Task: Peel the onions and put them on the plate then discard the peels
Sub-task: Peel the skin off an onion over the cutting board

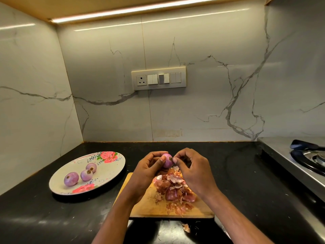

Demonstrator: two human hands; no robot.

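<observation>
My left hand (149,167) grips a small purple onion (167,161) above the wooden cutting board (151,206). My right hand (190,166) pinches at the onion's right side with thumb and fingertips. A heap of reddish onion peels (175,189) lies on the board beneath my hands. Three peeled onions (71,178) (86,174) (91,167) sit on the floral plate (109,171) to the left.
The black countertop (52,217) runs to marble walls at the back and left. A steel gas stove (309,159) stands at the right. One stray peel (186,227) lies on the counter in front of the board. A switch panel (158,78) is on the wall.
</observation>
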